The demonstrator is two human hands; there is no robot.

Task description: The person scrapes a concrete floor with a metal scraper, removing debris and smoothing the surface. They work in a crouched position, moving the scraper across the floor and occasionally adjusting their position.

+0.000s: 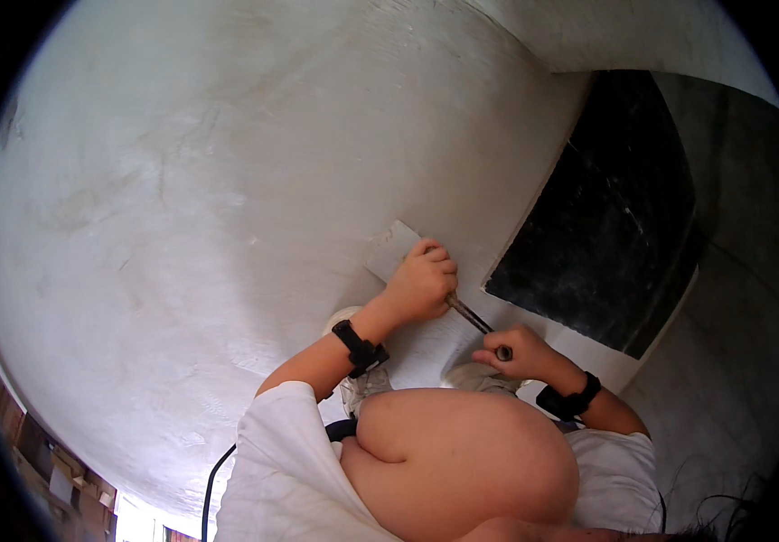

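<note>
A flat metal scraper blade (389, 249) lies pressed against the white plastered wall (227, 181). My left hand (421, 282) is closed over the blade's base, where the blade meets the dark handle (471, 315). My right hand (516, 352) grips the far end of that handle, its round butt showing between the fingers. Both wrists wear black straps. My bent knee (462, 461) fills the lower middle of the view, just below the hands.
A dark rectangular opening (615, 217) is set in the wall right of the hands, with a grey wall (742, 298) beyond it. A black cable (218, 479) hangs at the lower left. Shelving with boxes (55, 479) shows far down at the left edge.
</note>
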